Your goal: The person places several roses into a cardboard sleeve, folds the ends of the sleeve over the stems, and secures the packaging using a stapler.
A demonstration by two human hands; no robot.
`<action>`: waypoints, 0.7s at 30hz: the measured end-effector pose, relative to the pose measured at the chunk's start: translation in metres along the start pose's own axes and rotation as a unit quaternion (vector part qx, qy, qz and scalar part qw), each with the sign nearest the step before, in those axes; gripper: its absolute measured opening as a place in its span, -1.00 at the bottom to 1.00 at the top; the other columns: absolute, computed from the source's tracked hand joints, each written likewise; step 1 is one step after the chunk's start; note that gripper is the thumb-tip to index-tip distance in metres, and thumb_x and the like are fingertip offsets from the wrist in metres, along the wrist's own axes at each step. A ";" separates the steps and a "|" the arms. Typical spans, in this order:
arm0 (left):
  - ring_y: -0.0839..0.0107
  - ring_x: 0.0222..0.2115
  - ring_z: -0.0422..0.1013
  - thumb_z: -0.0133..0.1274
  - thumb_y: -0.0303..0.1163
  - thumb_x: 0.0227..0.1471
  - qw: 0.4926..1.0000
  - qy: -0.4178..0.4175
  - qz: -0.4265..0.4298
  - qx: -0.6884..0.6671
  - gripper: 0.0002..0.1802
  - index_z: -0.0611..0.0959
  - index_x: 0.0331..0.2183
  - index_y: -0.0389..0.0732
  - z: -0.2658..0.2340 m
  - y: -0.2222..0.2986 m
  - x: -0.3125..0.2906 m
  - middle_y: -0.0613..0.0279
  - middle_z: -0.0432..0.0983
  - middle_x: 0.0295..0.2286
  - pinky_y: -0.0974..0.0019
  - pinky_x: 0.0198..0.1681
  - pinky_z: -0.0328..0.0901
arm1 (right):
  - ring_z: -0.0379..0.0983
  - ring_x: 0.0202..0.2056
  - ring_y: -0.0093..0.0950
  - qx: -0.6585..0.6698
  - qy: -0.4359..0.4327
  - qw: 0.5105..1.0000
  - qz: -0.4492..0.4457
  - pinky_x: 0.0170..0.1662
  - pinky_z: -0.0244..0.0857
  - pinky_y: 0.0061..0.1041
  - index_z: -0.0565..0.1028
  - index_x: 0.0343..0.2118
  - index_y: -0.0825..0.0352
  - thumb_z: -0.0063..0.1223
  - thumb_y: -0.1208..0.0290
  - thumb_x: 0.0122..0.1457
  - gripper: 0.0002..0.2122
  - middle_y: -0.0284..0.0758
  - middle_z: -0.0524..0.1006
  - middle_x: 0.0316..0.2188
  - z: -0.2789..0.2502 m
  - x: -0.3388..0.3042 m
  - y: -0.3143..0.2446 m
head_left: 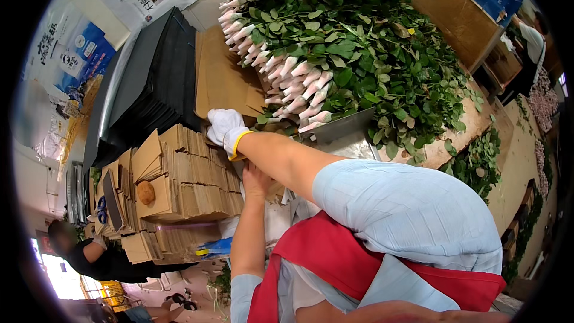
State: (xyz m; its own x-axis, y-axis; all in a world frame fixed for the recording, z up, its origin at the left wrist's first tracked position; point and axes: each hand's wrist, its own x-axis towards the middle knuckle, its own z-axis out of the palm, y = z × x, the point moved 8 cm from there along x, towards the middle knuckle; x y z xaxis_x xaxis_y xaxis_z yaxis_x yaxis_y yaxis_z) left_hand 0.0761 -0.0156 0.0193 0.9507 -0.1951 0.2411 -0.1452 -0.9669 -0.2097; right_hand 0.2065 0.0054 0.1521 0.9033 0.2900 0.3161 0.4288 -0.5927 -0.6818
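While the gloved right hand (226,127) is by the cardboard (200,176), the left hand (256,180) is too.
I can't tell if their fingers are open.

Gloved right hand (225,125) just beyond bare left hand (256,180), right arm (281,152) outstretched

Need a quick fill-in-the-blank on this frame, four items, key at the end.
1. The cuff of the white glove on the right hand is ____.
2. The left hand, beside the brown cardboard stacks, wears ____ glove.
3. The pale wrapped tips show to the ____ of the green leaves in the picture.
4. The person's apron is ____.

Missing words: yellow; no; left; red.
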 end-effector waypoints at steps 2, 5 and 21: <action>0.26 -0.03 0.30 0.12 -0.20 -0.17 0.986 0.121 0.096 0.055 -0.54 0.61 -0.15 -0.10 -0.027 0.004 -0.004 0.20 0.47 -0.16 0.09 0.05 0.26 | 0.57 -0.36 -0.17 -0.004 -0.124 0.990 -0.066 -0.28 0.44 -0.20 0.62 -0.52 0.23 0.09 0.29 -0.17 -0.82 -0.09 0.59 -0.47 0.004 -0.001 -0.030; 0.23 -0.11 0.37 0.08 -0.26 -0.14 0.997 -0.017 0.078 0.015 -0.56 0.60 -0.15 -0.19 -0.001 0.033 -0.004 0.18 0.49 -0.23 0.20 -0.03 0.33 | 0.56 -0.40 -0.19 -0.010 -0.140 0.945 -0.294 -0.34 0.44 -0.26 0.57 -0.60 0.30 0.06 0.27 -0.18 -0.81 -0.14 0.59 -0.50 -0.029 -0.002 -0.052; 0.29 -0.27 0.45 0.00 -0.40 -0.16 0.975 0.205 0.057 -0.060 -0.68 0.64 -0.26 -0.17 -0.040 0.012 -0.019 0.28 0.54 -0.34 0.29 -0.28 0.41 | 0.53 -0.25 -0.31 -0.193 -0.532 0.767 -0.303 -0.11 0.40 -0.33 0.46 -0.12 0.37 0.04 0.31 0.08 -0.67 -0.24 0.59 -0.29 -0.268 -0.205 0.037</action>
State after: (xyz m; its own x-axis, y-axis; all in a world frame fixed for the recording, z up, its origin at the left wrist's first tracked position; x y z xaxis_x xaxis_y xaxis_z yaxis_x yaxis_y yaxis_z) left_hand 0.0454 -0.0302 0.0501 0.7402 -0.3287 0.5865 -0.2981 -0.9424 -0.1520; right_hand 0.0398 -0.2772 0.2385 0.1047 0.9271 -0.3600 0.9231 -0.2253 -0.3118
